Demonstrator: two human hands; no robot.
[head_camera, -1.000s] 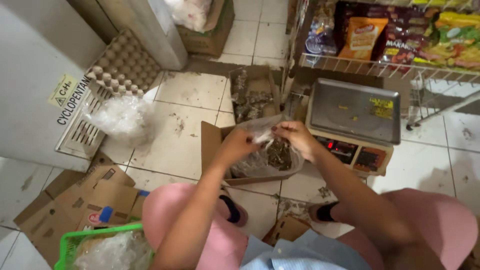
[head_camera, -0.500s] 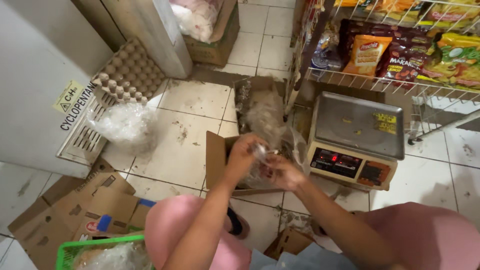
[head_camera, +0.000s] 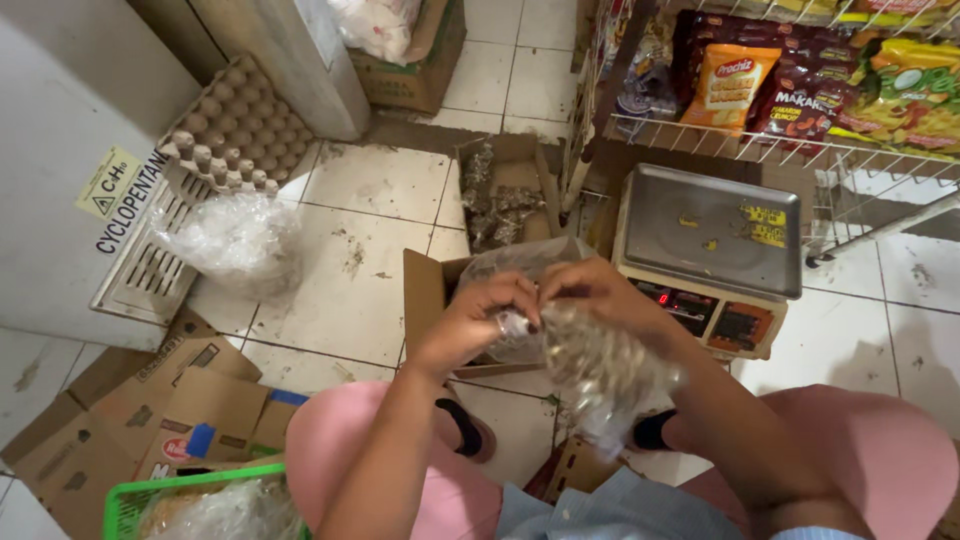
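Sitting low on the tiled floor (head_camera: 380, 180), the person has both hands up over an open cardboard box (head_camera: 428, 290) that lies just beyond the knees. To the right of it sits a weighing scale (head_camera: 710, 255) with a bare steel pan, red digits lit on its front, and behind that a wire rack (head_camera: 800, 150) of snack packets runs along the far right. Far centre, a second small box (head_camera: 505, 185) holds dark bits, too small to tell what. Over on the left an egg tray (head_camera: 225, 125) leans at the wall with a crumpled clear bag (head_camera: 235, 245) in front of it, and flattened cartons (head_camera: 130, 400) and a green basket (head_camera: 195, 495) lie near left.

Now the work itself: a clear plastic bag (head_camera: 600, 370), filled with small pale pieces, hangs down between the hands, just in front of the box. The left hand (head_camera: 480, 320) is pinching the bag's neck, fingers clenched on it; the right hand (head_camera: 600, 295) is closed on the same gathered top from the other side. By the look of it the filling is done and the neck is being closed; nothing sits on the scale, so I'd say weighing is not under way
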